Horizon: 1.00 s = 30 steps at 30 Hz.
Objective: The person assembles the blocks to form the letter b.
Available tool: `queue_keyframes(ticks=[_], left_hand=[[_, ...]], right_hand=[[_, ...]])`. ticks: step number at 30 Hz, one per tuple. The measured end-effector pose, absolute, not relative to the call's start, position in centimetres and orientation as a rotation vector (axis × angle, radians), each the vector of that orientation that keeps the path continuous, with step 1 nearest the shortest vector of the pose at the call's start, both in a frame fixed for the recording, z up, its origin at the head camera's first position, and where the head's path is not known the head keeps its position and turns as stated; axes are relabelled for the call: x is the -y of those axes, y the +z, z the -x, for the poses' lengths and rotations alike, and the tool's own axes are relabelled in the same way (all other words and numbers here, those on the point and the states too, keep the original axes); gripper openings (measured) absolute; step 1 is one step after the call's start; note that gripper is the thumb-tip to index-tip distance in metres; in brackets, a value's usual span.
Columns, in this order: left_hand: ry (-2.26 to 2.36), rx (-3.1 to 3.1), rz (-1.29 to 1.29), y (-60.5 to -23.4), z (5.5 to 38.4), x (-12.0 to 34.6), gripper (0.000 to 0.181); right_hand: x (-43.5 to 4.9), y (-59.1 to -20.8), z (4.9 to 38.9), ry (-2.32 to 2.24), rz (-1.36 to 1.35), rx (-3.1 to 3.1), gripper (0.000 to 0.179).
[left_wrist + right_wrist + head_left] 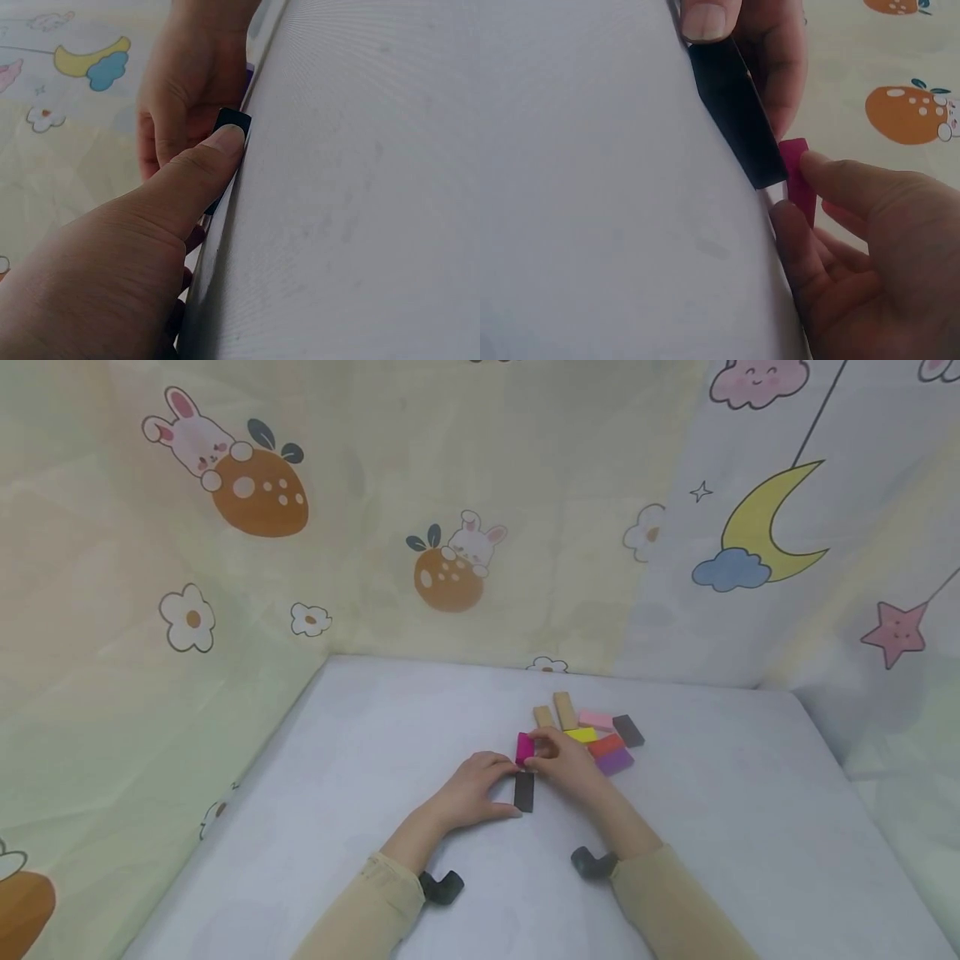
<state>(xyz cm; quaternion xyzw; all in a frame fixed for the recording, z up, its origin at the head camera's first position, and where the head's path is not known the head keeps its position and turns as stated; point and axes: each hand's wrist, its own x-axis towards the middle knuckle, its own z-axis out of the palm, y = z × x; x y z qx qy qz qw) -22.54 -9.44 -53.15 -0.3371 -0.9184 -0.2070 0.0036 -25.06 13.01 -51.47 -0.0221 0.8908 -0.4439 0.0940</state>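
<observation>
A black wooden block [524, 793] lies lengthwise away from me on the white table. My left hand [471, 790] pinches it by its two ends, with the thumb on the near end, as the right wrist view shows. Just beyond it, a magenta block [523, 748] is pinched between the thumb and fingers of my right hand [567, 765]. In the right wrist view the magenta block [801, 184] stands close to the far end of the black block [739, 112], with a narrow gap showing. The left wrist view shows only part of the black block [234, 118] past my thumb.
Right of and beyond my hands lie several loose blocks: two plain wood blocks [565, 711], a pink block [596, 720], a dark grey block [628, 731], a yellow block [581, 736], a red block [606, 745] and a purple block [615, 762]. Patterned cloth [570, 568] walls the table.
</observation>
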Motion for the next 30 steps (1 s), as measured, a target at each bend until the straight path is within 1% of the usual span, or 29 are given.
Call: queue_keyframes(ticks=[8, 18, 30], left_hand=[[-0.678, 2.914, 1.048, -53.07, 22.46, 9.51, 0.067], [-0.692, 2.922, 1.053, -53.07, 22.67, 9.55, 0.069], [-0.756, 2.898, 1.051, -52.71, 22.51, 9.55, 0.064]], right_hand=[[-13.81, -51.73, 25.18, -1.281, 0.186, -2.732, 0.043], [-13.86, -51.59, 24.78, -1.201, 0.308, -2.776, 0.028], [-13.74, -51.38, 24.54, -1.188, 0.341, -2.745, 0.027]])
